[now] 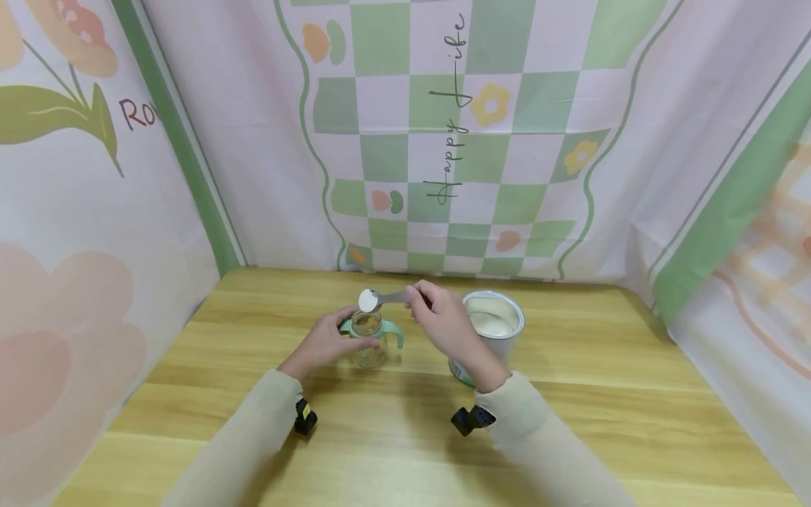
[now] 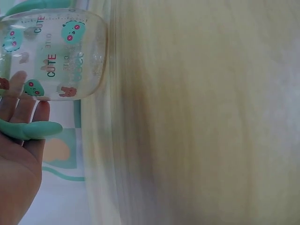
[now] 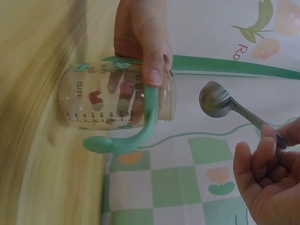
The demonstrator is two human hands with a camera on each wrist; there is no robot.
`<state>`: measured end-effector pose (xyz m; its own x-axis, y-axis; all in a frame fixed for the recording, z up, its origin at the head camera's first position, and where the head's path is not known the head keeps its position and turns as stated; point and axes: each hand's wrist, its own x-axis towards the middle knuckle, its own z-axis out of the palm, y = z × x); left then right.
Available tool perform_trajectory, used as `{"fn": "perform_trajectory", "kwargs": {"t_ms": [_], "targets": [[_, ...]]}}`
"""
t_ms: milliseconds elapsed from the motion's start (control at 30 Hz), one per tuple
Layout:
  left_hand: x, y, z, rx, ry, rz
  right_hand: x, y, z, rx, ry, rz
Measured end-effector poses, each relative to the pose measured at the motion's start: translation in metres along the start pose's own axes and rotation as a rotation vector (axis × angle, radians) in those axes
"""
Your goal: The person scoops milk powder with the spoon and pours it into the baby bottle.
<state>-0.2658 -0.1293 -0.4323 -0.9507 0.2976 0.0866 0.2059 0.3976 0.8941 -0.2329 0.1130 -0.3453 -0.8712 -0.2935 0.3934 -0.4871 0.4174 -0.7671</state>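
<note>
The hands are both occupied: the left hand [image 1: 329,339] is wrapped about the upper part of a clear bottle [image 1: 370,354], thumb on the near side and fingers behind, while the right hand [image 1: 443,320] pinches a grey scoop [image 1: 385,298] by the end of its handle. The bottle is upright and uncapped over the counter [image 1: 393,451]; whether its base touches the wood I cannot tell. The scoop is just above the bottle's mouth, its bowl filled with white powder [image 1: 368,301]. Beside the right forearm stands a tub [image 1: 503,348] with more pale powder inside. The bottle seems empty, so likely light and easily tipped, its smooth wall stiff and perhaps slippery; the green collar with its two curved handles [image 1: 394,332] should give the surest hold. The scoop looks rigid and slim, best pinched far back and kept level, as loose powder would spill at a slight tilt. The tub is probably the heaviest piece, better steadied round its wall than lifted by the rim.
</note>
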Motion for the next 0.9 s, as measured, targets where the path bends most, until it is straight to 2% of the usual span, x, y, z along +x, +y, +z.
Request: {"fn": "perform_trajectory", "kwargs": {"t_ms": [200,433,633,900], "targets": [[0.000,-0.003,0.000,-0.015,-0.004,-0.009,-0.002,0.005,0.007,-0.078,0.003,-0.064],[0.000,-0.003,0.000,-0.020,-0.006,-0.013,-0.003,0.011,0.014,-0.219,0.047,-0.159],[-0.002,-0.001,0.000,-0.010,-0.008,-0.018,-0.003,0.012,0.017,-0.298,0.069,-0.231],[-0.002,0.001,-0.001,-0.001,-0.002,-0.030,-0.003,0.015,0.023,-0.385,0.088,-0.390]]}}
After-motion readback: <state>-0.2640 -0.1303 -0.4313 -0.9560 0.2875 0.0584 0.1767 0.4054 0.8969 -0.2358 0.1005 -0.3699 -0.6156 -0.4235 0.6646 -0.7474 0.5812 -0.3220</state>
